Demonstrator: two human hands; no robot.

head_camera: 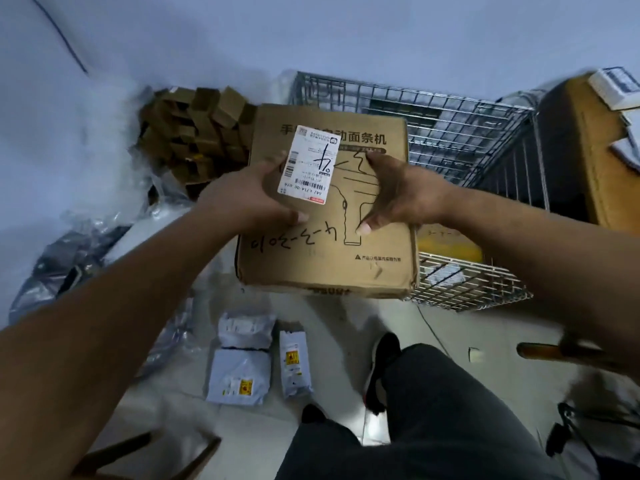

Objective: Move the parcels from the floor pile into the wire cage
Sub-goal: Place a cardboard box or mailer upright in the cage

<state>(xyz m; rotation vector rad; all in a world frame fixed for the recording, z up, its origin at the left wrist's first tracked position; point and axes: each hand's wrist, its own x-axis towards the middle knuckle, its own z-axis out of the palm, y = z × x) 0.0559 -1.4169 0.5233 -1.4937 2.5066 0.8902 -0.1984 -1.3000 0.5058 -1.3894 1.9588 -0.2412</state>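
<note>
Above the near edge of the wire cage (450, 133), a flat cardboard box (346, 265) is held in the air. The left hand (249, 195) and right hand (398, 195) each keep a grip curled round an opposite side edge, thumbs on the printed top. It looks stiff and fairly weighty, so two-sided support suits it. A yellow parcel (450, 247) lies inside the cage. Grey mailer bags (242, 362) wait on the floor, with small brown cartons (197, 133) stacked to the left.

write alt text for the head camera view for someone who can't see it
A person's left hand and right hand hold a brown cardboard box with a white shipping label in front of a wire cage. Grey mailer bags lie on the floor below.
</note>
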